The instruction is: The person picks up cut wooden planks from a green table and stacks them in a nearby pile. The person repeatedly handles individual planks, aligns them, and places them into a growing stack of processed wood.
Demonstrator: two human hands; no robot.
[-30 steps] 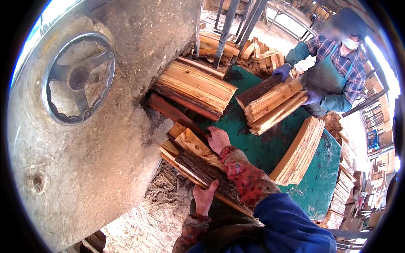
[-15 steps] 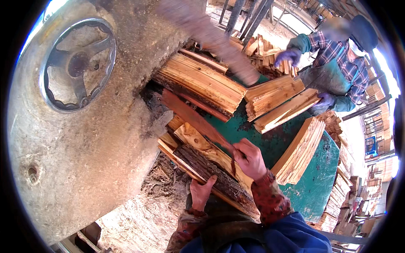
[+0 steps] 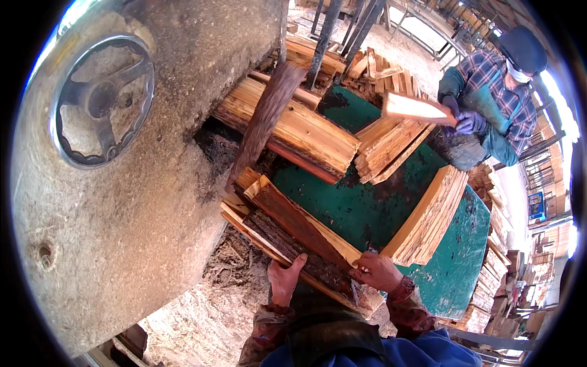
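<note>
At the table's near edge lies a pile of rough boards [image 3: 252,223], some with bark. My left hand [image 3: 285,279] is closed round the pile's outer edge, thumb on top. My right hand [image 3: 376,271] grips the near end of a reddish-brown board [image 3: 296,219], which now lies along the pile. A dark bark-covered slab [image 3: 266,119], slightly blurred, slants across a stack of boards [image 3: 293,125] beyond; whether it touches the stack I cannot tell.
Opposite, a co-worker in purple gloves holds a pale board [image 3: 419,109] over a short stack [image 3: 389,144]. Another stack [image 3: 428,215] lies on the green table [image 3: 446,269]. At left stands a dusty machine housing [image 3: 177,202] with a handwheel [image 3: 103,100].
My right hand has moved down and right, bringing the reddish-brown board onto the pile. The blurred slab has come down from the top. The co-worker has lifted a board with both hands.
</note>
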